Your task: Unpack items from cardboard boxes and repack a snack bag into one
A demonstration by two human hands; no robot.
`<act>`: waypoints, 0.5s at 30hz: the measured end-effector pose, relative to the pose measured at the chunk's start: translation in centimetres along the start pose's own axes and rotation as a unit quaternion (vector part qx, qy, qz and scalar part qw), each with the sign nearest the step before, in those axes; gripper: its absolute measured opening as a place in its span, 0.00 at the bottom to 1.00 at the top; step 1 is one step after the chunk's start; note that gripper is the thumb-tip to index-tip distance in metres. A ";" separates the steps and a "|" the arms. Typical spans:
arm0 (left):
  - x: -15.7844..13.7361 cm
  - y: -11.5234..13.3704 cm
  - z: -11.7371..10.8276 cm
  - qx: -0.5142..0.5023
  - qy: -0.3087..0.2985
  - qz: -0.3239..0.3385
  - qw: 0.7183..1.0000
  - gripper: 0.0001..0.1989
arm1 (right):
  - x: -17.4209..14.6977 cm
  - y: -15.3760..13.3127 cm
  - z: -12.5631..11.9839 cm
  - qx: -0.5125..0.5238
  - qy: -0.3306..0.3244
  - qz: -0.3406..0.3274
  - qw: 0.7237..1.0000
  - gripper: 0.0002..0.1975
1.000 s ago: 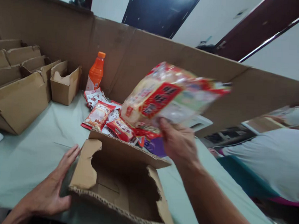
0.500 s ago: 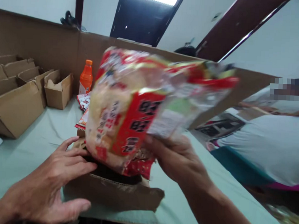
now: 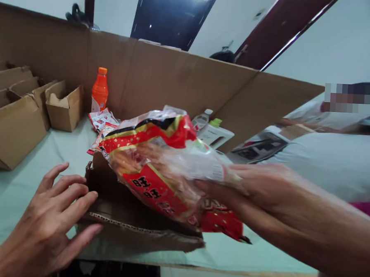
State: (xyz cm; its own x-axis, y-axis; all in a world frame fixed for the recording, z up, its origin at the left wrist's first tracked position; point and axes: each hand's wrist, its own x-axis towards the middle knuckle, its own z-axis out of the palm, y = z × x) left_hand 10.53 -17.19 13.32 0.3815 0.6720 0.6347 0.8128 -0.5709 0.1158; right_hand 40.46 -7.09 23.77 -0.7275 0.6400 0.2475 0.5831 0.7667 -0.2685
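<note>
Right hand [image 3: 263,188] gripping snack bag [image 3: 158,170] lying across the open box [image 3: 131,222], left hand [image 3: 50,226] resting spread-fingered against the box's near edge, bare tablecloth [image 3: 15,187] lying leftward.

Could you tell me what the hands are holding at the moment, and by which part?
The right hand holds the red snack bag by its right end, over the open cardboard box. The left hand holds nothing; its fingers rest against the box's left side.

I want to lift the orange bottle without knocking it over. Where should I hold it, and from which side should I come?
Probably grip the orange bottle around its body just under the cap, coming from the front right. It stands upright against the cardboard wall, so the back is closed, a small box stands to its left, and snack packets lie at its foot.
</note>
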 end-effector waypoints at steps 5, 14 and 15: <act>-0.6 0.1 0.2 -0.021 -0.002 -0.022 1.000 0.09 | 1.4 -0.2 2.2 0.032 -0.027 -0.001 0.999 0.27; -0.9 0.2 0.5 -0.066 0.009 -0.066 0.996 0.09 | 1.2 -0.2 1.4 0.063 -0.100 -0.016 0.993 0.18; -0.9 0.1 0.5 -0.069 0.008 -0.062 0.996 0.10 | 1.0 -0.1 1.4 0.064 -0.099 -0.008 0.993 0.15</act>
State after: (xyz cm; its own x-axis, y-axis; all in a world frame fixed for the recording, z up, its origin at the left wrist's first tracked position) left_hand 10.52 -17.63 12.35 0.2730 0.7343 0.6215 0.7845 -0.5439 0.2980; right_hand 39.12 -6.60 22.74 -0.8011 0.5947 0.0681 0.5290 0.7566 -0.3843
